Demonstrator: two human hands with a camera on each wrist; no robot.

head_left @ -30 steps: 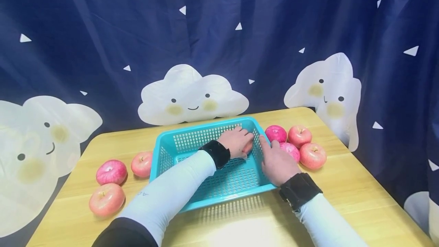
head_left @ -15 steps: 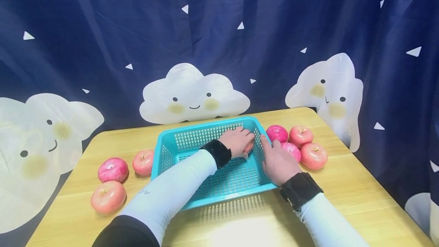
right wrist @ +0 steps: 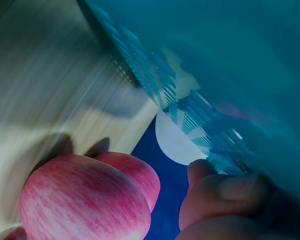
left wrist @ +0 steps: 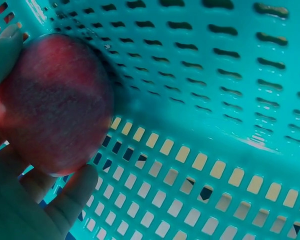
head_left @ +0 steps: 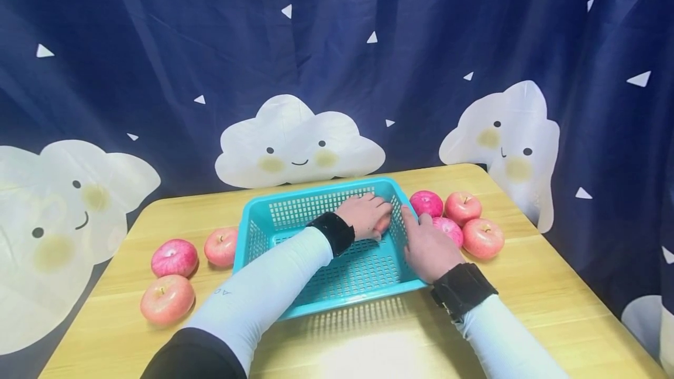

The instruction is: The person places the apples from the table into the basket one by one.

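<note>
A blue-green plastic basket [head_left: 316, 309] with slotted walls stands mid-table. My left hand [head_left: 363, 215] reaches into its far right part and holds a red apple [left wrist: 55, 105], fingers and thumb around it. In the left wrist view that apple is close to the basket's slotted wall; from the head it is mostly covered by the hand. My right hand [head_left: 433, 250] grips the basket's right rim, and its curled fingers [right wrist: 240, 192] show against the wall in the right wrist view. Beside that hand lies a pink striped apple [right wrist: 85, 200].
Several apples sit right of the basket, among them a pale red apple [head_left: 482, 238] and a deep pink apple [head_left: 426, 203]. Left of it lie three more, including a pinkish apple [head_left: 167, 300]. A dark blue curtain [head_left: 337, 45] hangs behind the wooden table [head_left: 532, 285].
</note>
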